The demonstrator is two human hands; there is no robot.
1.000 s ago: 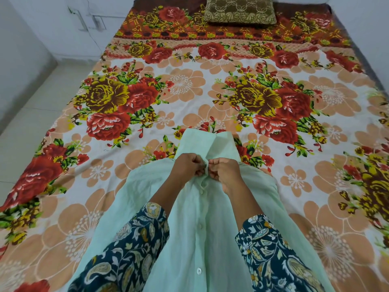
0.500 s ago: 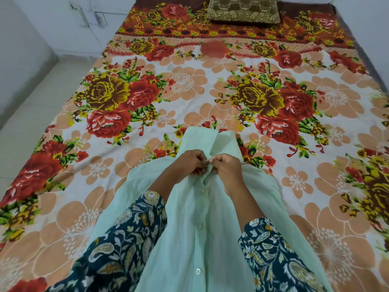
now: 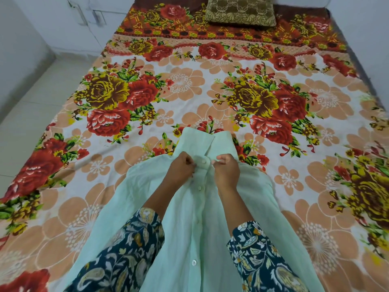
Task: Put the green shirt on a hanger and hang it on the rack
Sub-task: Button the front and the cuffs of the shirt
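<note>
The pale green shirt (image 3: 197, 224) lies flat on the bed, collar pointing away from me, its white buttons running down the middle. My left hand (image 3: 182, 167) pinches the placket fabric just left of the top button. On the other side of that button, my right hand (image 3: 226, 168) pinches the fabric. The top button shows between the two hands. No hanger or rack is in view.
The floral bedsheet (image 3: 189, 91) covers the whole bed. A brown patterned pillow (image 3: 240, 11) lies at the head. Tiled floor (image 3: 27, 114) runs along the left, with white cabinets (image 3: 84, 20) beyond. My patterned sleeves fill the lower frame.
My hands, which were pressed together over the top of the placket, have parted slightly, so the top button now shows between them. The view has shifted a little.
</note>
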